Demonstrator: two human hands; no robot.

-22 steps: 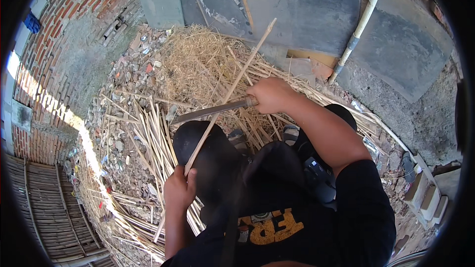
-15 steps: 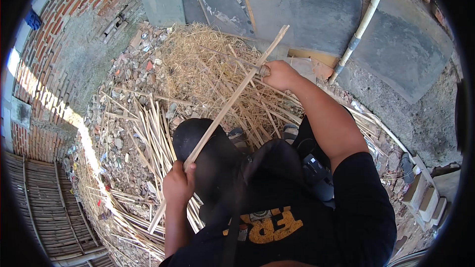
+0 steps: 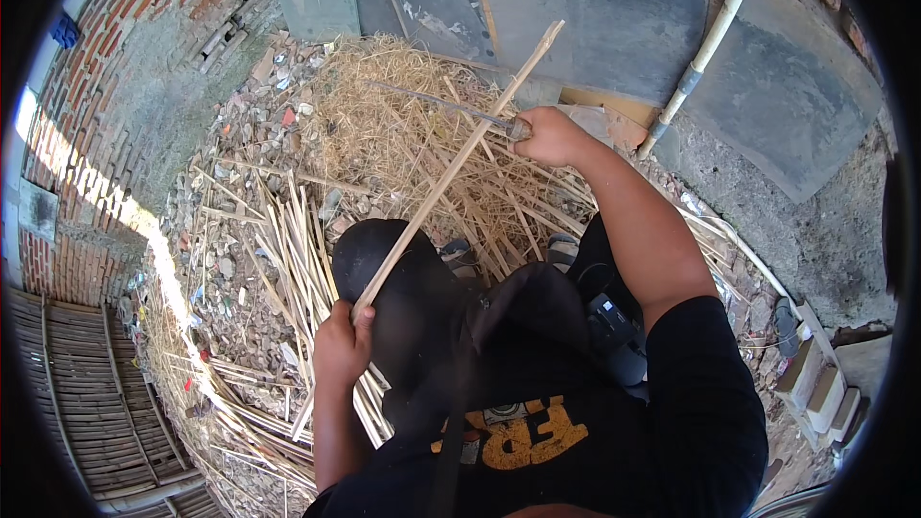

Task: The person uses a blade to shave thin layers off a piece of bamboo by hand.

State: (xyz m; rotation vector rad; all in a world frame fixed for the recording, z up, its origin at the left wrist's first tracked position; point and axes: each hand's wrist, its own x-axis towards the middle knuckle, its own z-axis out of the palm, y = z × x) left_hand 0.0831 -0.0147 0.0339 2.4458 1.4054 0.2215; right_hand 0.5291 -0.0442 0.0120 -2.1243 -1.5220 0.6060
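My left hand (image 3: 342, 343) is closed round the lower part of a long pale bamboo strip (image 3: 443, 182). The strip slants up and away to the right across my left knee, its far end above the shavings. In my right hand (image 3: 554, 138) is the short handle of a long, thin-bladed knife (image 3: 441, 102). Its dark blade points left and crosses the strip near the far end, seemingly against it. Beneath the blade lies a heap of curly bamboo shavings (image 3: 369, 101).
Split bamboo strips (image 3: 302, 273) lie in a pile left of my knee, on rubble-strewn ground (image 3: 225, 264). Grey panels (image 3: 604, 29) and a white pipe (image 3: 715, 34) stand ahead. A brick wall (image 3: 106, 67) rises at left, above a bamboo slat panel (image 3: 86, 384).
My right hand has moved slightly up and right with the knife, and more of the blade now shows left of the strip. My left hand keeps its hold on the strip.
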